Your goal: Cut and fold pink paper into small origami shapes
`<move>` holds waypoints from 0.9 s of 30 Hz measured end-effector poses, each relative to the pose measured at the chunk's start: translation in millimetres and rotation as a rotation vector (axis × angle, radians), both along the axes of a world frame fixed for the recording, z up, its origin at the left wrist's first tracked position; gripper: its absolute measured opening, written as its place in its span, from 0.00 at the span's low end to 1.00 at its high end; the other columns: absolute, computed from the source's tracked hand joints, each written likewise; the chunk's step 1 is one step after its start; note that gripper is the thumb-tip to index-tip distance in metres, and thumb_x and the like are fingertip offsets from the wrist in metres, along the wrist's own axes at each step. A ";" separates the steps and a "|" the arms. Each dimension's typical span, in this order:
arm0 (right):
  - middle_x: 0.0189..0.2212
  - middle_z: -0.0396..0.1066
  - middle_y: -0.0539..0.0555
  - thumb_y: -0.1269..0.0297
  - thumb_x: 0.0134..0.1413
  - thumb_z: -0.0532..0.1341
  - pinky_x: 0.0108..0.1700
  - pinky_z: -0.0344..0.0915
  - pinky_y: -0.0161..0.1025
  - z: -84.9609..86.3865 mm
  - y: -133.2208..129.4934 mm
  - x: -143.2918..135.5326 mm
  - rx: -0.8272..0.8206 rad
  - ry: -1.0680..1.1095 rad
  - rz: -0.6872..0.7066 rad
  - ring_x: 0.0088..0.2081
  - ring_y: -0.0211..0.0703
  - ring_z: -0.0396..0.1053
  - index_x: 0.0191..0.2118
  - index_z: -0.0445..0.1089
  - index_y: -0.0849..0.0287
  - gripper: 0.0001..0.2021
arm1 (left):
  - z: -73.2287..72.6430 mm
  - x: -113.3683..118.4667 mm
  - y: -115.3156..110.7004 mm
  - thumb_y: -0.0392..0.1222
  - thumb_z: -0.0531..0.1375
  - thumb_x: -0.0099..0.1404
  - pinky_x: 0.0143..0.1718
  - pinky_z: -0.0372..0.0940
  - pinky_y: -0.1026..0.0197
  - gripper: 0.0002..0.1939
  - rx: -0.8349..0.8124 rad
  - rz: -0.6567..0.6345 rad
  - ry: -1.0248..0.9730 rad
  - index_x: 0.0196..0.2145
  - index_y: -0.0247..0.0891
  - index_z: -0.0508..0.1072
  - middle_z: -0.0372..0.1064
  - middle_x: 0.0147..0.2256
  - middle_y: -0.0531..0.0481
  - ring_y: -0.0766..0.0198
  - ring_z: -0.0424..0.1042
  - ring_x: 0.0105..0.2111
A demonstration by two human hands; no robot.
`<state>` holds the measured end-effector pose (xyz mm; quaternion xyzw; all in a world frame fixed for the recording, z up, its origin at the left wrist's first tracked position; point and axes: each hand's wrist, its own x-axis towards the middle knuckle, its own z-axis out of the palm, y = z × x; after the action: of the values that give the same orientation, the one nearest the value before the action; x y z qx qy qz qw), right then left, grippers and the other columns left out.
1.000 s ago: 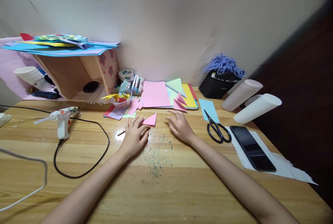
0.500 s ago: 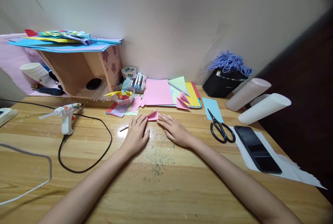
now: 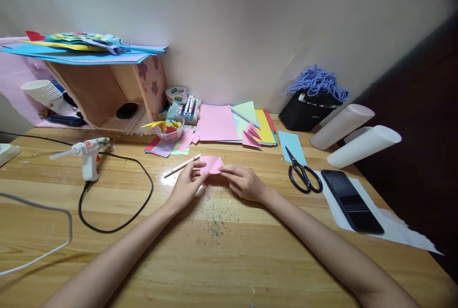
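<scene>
A small creased piece of pink paper (image 3: 212, 164) is held between my two hands over the middle of the table. My left hand (image 3: 188, 180) pinches its left side between thumb and fingers. The fingertips of my right hand (image 3: 245, 182) close on its right corner. Just left of the paper, behind my left hand, lies a thin white stick (image 3: 182, 166). Farther back, a folded pink paper piece (image 3: 251, 136) rests at the front of a stack of coloured sheets (image 3: 219, 123).
Black-handled scissors (image 3: 304, 176) and a phone (image 3: 352, 201) lie to the right, near white paper rolls (image 3: 365, 145). At the left stands a glue gun (image 3: 89, 157) with its looping black cord. Behind are a wooden box (image 3: 103, 93) and a tub of scraps (image 3: 168, 131).
Both hands have gone from lying flat beside the pink paper to gripping it. The paper is nearer me and more opened out. More of the white stick shows.
</scene>
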<state>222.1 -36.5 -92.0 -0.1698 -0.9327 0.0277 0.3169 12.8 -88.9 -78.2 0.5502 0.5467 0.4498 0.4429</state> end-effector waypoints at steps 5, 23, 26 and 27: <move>0.42 0.73 0.58 0.74 0.56 0.52 0.40 0.69 0.39 4.6 -11.0 -3.7 0.218 -0.008 0.111 0.41 0.42 0.71 0.49 0.63 0.62 0.14 | 1.5 1.5 0.0 0.43 0.64 0.52 0.40 0.66 0.58 0.34 -0.203 -0.002 -0.303 0.54 0.36 0.56 0.69 0.43 0.42 0.59 0.71 0.41; 0.41 0.63 0.58 0.59 0.51 0.61 0.38 0.66 0.39 13.3 -24.1 -14.4 -0.774 0.365 -0.229 0.44 0.45 0.64 0.26 0.68 0.59 0.09 | 8.1 -5.8 0.9 0.46 0.59 0.58 0.41 0.66 0.58 0.19 -0.423 -0.384 -0.411 0.44 0.31 0.71 0.73 0.40 0.39 0.59 0.73 0.38; 0.45 0.61 0.58 0.60 0.50 0.61 0.41 0.66 0.39 11.6 -19.5 -14.3 -0.922 0.392 -0.164 0.48 0.46 0.63 0.24 0.66 0.60 0.10 | 10.4 -5.6 0.0 0.45 0.57 0.59 0.40 0.67 0.55 0.19 -0.443 -0.483 -0.414 0.44 0.29 0.72 0.73 0.39 0.36 0.57 0.74 0.36; 0.44 0.63 0.58 0.60 0.50 0.61 0.41 0.65 0.39 10.4 -18.5 -14.2 -0.968 0.402 -0.135 0.46 0.44 0.64 0.24 0.66 0.60 0.10 | 11.3 -5.1 -0.9 0.45 0.56 0.59 0.39 0.67 0.55 0.19 -0.435 -0.511 -0.402 0.43 0.29 0.72 0.73 0.38 0.36 0.57 0.74 0.35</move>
<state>207.9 -55.0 -81.6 -0.3478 -0.7211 0.4668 0.3757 7.7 -89.8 -66.9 0.4628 0.3770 0.2970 0.7453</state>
